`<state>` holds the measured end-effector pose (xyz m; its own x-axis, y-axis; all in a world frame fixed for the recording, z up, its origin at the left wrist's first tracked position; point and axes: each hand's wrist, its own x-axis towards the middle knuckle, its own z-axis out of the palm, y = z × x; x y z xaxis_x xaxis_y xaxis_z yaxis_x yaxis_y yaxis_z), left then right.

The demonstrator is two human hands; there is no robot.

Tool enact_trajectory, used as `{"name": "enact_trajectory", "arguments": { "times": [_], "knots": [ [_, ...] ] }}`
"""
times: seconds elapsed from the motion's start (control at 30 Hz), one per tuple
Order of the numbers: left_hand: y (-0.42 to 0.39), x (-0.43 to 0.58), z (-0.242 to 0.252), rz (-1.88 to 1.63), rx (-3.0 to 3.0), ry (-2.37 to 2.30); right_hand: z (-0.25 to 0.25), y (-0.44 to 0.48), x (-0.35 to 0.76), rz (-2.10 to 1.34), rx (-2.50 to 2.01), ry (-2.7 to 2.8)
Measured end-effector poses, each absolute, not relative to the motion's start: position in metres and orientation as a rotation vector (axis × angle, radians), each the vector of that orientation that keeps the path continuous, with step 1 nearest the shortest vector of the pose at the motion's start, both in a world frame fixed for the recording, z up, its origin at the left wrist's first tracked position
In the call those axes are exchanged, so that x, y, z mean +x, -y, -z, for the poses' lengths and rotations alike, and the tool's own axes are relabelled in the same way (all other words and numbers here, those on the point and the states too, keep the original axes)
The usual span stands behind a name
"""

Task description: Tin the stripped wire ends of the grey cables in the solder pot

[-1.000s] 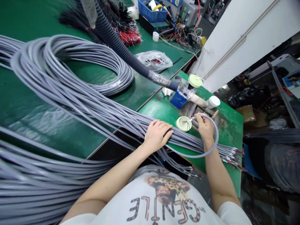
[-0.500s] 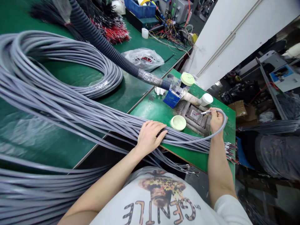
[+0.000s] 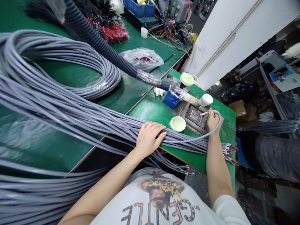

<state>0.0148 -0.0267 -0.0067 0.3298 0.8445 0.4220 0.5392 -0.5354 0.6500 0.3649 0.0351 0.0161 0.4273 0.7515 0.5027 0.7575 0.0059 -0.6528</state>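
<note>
My right hand (image 3: 213,120) is closed on a grey cable (image 3: 219,122) near its end. The cable loops back over the wrist side of the hand toward the bundle. Its stripped end, with thin wires (image 3: 197,115), points left at the silvery surface of a dark, crusted solder pot (image 3: 195,126); whether the tips touch it I cannot tell. My left hand (image 3: 150,137) lies across the thick bundle of grey cables (image 3: 124,125), fingers stretched over it and thumb apart. Several stripped cable ends (image 3: 228,151) stick out past my right forearm.
A pale open tub (image 3: 177,124) sits left of the pot. Behind it are a white jar (image 3: 206,100), a tub with a yellowish lid (image 3: 187,79), a blue box (image 3: 171,99) and a ribbed hose (image 3: 112,57). More grey cables (image 3: 47,187) hang at lower left.
My right hand has moved slightly left with the cable, bringing the wire tips further over the pot's silvery surface. My left hand stays on the bundle.
</note>
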Motion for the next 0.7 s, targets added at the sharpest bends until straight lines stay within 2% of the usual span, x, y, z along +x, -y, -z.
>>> {"name": "enact_trajectory", "arguments": {
  "times": [0.23,0.43,0.6,0.7],
  "knots": [
    [0.027,0.016,0.006,-1.046,2.212,-1.229,-0.02,-0.034,0.359,0.006,-1.746,1.332],
    [0.026,0.015,0.007,-1.081,2.143,-1.205,-0.062,0.01,0.318,0.054,-1.624,1.423],
    [0.035,0.016,-0.007,-1.206,1.766,-1.024,-0.086,0.075,0.266,-0.089,-1.253,1.865],
    [0.05,0.025,-0.015,-1.018,1.424,-0.805,-0.084,0.1,0.248,-0.07,-1.016,2.184]
  ]
}}
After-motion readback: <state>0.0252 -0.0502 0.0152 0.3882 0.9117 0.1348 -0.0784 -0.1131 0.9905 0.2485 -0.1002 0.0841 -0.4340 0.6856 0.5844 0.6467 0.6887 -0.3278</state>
